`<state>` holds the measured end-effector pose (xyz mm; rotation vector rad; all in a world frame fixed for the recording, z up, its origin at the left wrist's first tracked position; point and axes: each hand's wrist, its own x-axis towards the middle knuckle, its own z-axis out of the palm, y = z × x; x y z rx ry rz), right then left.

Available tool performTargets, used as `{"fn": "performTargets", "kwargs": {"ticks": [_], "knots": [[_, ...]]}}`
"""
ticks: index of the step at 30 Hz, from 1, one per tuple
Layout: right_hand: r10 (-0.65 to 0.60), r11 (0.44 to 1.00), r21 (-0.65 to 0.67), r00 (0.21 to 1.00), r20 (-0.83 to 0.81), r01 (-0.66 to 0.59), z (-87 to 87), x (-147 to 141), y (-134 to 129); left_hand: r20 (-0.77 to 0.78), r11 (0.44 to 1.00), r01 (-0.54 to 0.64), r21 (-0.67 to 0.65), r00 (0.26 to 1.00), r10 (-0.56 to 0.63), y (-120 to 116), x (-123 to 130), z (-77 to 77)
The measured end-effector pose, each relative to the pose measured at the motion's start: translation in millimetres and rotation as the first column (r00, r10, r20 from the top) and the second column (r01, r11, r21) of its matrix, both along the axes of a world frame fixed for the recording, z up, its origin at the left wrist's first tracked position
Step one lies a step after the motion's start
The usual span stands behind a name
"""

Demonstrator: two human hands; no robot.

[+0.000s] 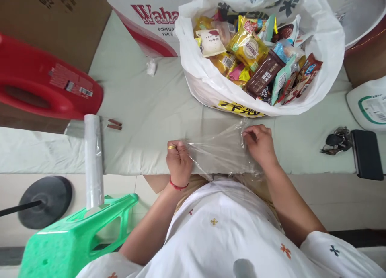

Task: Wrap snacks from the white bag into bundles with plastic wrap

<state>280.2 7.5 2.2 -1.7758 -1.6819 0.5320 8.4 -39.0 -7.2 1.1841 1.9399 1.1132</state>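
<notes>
A clear plastic bag is stretched between my two hands at the front edge of the covered table. My left hand, with a ring and a red bracelet, is closed in a fist on the bag's gathered left end. On the other side, my right hand pinches the bag's right edge between thumb and fingers. Just beyond my hands stands a large white shopping bag, open at the top and full of wrapped snacks.
A clear plastic roll overhangs the table edge at left, above a green stool. Red jug and Wahaha carton stand behind. At right lie keys, a black phone and a white bottle.
</notes>
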Motion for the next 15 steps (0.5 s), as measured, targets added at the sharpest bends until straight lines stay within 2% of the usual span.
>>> {"fn": "performTargets", "kwargs": {"ticks": [2, 4, 7, 9, 11, 13, 15], "knots": [[-0.068, 0.997, -0.056, 0.975, -0.211, 0.058, 4.8, 0.9, -0.5, 0.025, 1.0, -0.01, 0.02, 1.0, 0.01, -3.4, -6.7, 0.1], [-0.136, 0.981, -0.182, 0.897, -0.42, 0.064, 11.0, 6.0, -1.1, 0.049, 1.0, -0.008, 0.028, 0.999, 0.006, -5.5, -11.4, 2.2], [-0.205, 0.946, -0.323, 0.788, -0.58, 0.008, 16.1, 17.7, -1.0, 0.053, 1.0, 0.003, -0.003, 0.999, -0.002, -5.2, -16.0, 8.7], [-0.218, 0.931, -0.364, 0.786, -0.579, -0.011, 13.9, 26.3, -1.4, -0.008, 0.997, 0.049, -0.051, 0.999, -0.049, -3.2, -19.0, 13.2], [-0.207, 0.918, -0.396, 0.829, -0.519, -0.018, 9.5, 34.3, -3.0, -0.147, 0.991, 0.095, -0.093, 0.983, -0.108, -0.5, -22.4, 16.1], [-0.166, 0.922, -0.387, 0.91, -0.379, 0.007, 8.5, 39.7, -6.0, -0.305, 0.987, 0.11, -0.117, 0.942, -0.142, 2.5, -25.7, 17.1], [-0.121, 0.958, -0.279, 0.977, -0.174, 0.069, 16.5, 39.5, -10.6, -0.403, 0.985, 0.116, -0.127, 0.901, -0.158, 5.1, -28.4, 16.8]]}}
